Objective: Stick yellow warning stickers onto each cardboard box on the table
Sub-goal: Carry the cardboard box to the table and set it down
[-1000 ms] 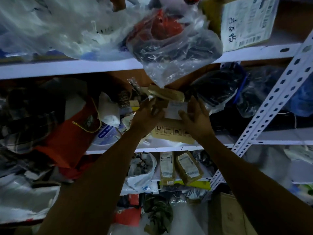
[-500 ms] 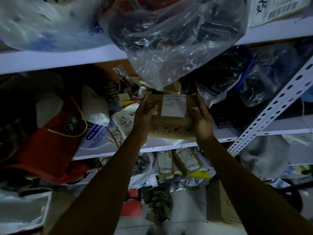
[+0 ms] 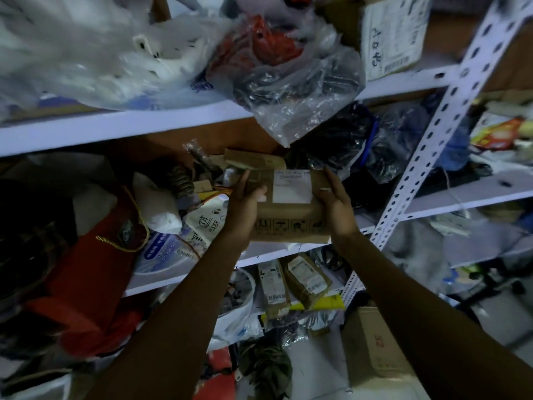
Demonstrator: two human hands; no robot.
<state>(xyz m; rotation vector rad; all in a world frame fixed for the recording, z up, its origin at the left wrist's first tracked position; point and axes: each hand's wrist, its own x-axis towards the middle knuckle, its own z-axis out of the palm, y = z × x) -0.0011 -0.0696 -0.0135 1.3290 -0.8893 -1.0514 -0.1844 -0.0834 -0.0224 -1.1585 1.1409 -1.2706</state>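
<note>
No yellow sticker shows anywhere, so the labelling looks unstarted. On the white metal shelf (image 3: 202,119), the brown cardboard box with a white label (image 3: 288,209) is held at its sides by the left hand (image 3: 245,203) and right hand (image 3: 337,206), fingers curled round its edges.

Red "32", upside down, on the floor carton (image 3: 377,345). Digits "0538" on the white-and-blue bag (image 3: 164,249). Row of black handling symbols along the held cardboard box (image 3: 288,223); its white label (image 3: 292,186) blurred, print unreadable.
</note>
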